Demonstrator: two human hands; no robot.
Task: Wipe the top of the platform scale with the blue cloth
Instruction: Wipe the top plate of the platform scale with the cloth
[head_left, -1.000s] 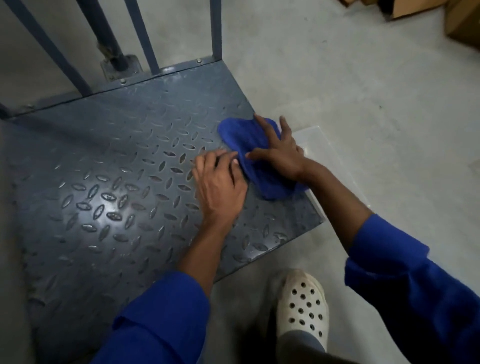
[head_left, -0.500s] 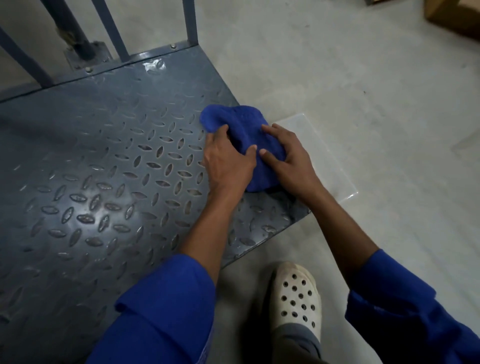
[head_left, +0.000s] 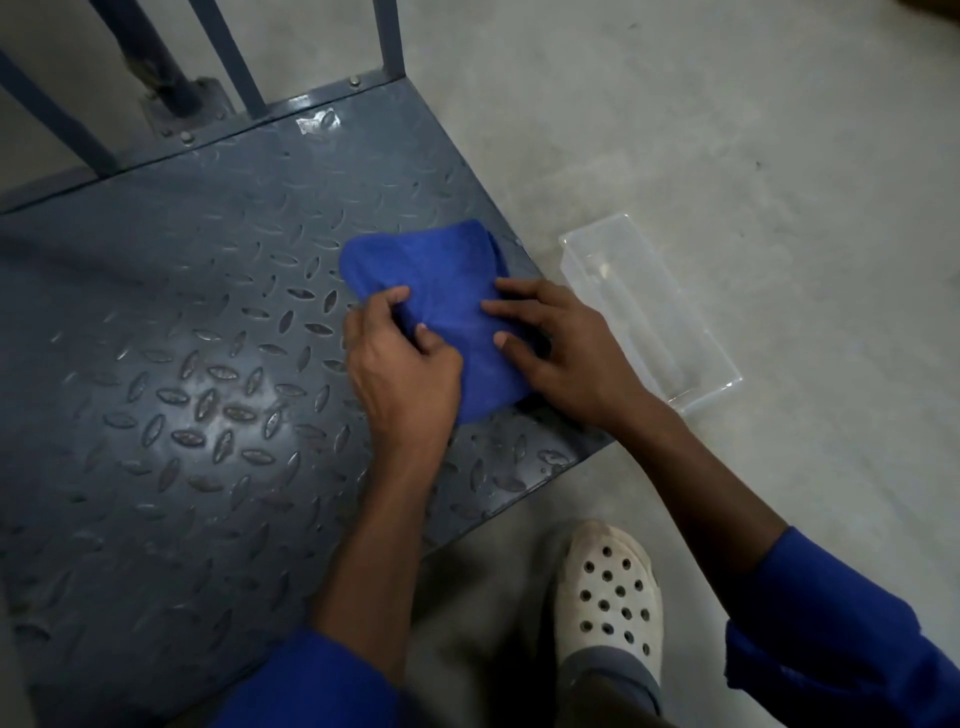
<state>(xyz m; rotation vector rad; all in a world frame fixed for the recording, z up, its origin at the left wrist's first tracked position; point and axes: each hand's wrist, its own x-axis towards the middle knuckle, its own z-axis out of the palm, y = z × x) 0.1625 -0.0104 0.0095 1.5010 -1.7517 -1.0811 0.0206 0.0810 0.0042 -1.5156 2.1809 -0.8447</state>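
While a white perforated clog stands on the concrete floor just off the near edge of the platform scale and blue sleeves fill the bottom of the view, the work sits a little further out, by the scale's right edge. The left hand has changed its job: a second ago it lay flat on the bare tread plate beside the blue cloth, half a second ago it had slid onto the cloth, and now its thumb and fingers are curled, pinching up a fold at the cloth's left side. The right hand has kept its place on the cloth's right half, fingers spread and fairly straight, pressing it against the plate and gripping nothing. The cloth itself has barely travelled; it lies bunched on the plate near the right edge, closer to the near corner than the far one. That reads as gathering or refolding the cloth into a pad rather than a wiping stroke, so I judge the wipe proper hardly under way, with the broad left part of the diamond-patterned top not yet reached. Just beyond the right edge a clear plastic container lies on the floor, apart from the scale. Farthest off, upright rails rise from the back edge, near a scrap of tape stuck to the plate.
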